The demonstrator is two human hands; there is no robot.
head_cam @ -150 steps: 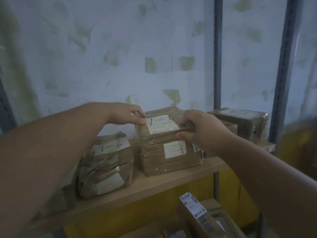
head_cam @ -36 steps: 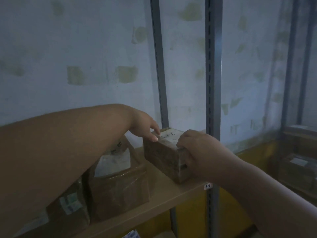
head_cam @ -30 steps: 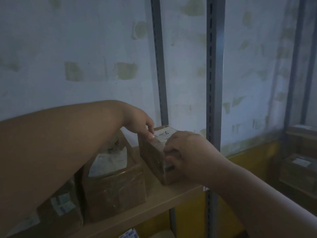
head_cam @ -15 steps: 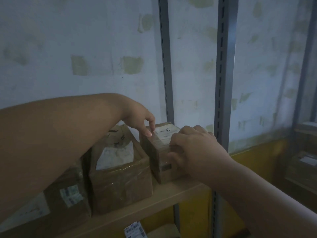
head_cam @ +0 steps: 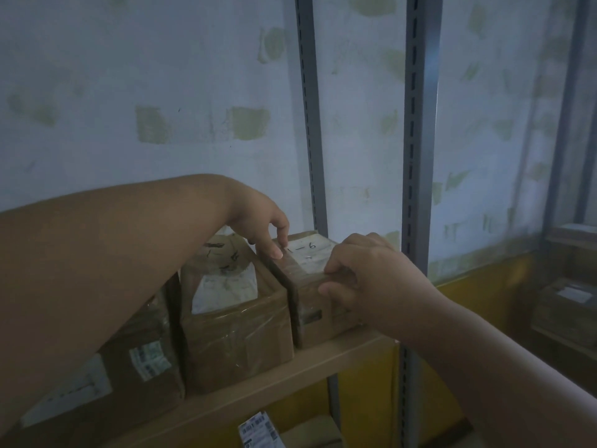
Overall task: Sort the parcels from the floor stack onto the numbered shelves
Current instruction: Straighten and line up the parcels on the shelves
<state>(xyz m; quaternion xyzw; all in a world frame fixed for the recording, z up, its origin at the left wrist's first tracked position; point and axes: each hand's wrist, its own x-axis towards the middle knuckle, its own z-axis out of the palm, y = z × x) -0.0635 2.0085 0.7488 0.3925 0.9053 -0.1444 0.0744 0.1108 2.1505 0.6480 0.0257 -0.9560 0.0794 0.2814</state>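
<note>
Two hands hold one small parcel (head_cam: 310,286) at the right end of a wooden shelf (head_cam: 323,357), close to the front edge. The right hand (head_cam: 365,282) curls round the parcel's near right corner, thumb on the front face and fingertips on the top edge, hiding most of that side. The left hand (head_cam: 261,221) reaches over from the left; its fingers (head_cam: 274,247) press down on the parcel's top left edge, slightly bent. A white label (head_cam: 310,253) on top reads "1-6", the lower lines too faint to read.

Just left of it stands a larger taped parcel (head_cam: 232,324), almost touching, its scrawled marking blurred and partly hidden by the left forearm. A third parcel (head_cam: 135,376) further left is cut off by that arm and the picture's edge.

Below the shelf a box with a barcode label (head_cam: 261,431) is cropped at the bottom. Grey slotted uprights (head_cam: 416,156) rise behind the parcel against a pale, patchy wall (head_cam: 161,76). At the right edge, dim blurred parcels (head_cam: 568,305) sit on another rack. The light is low throughout.
</note>
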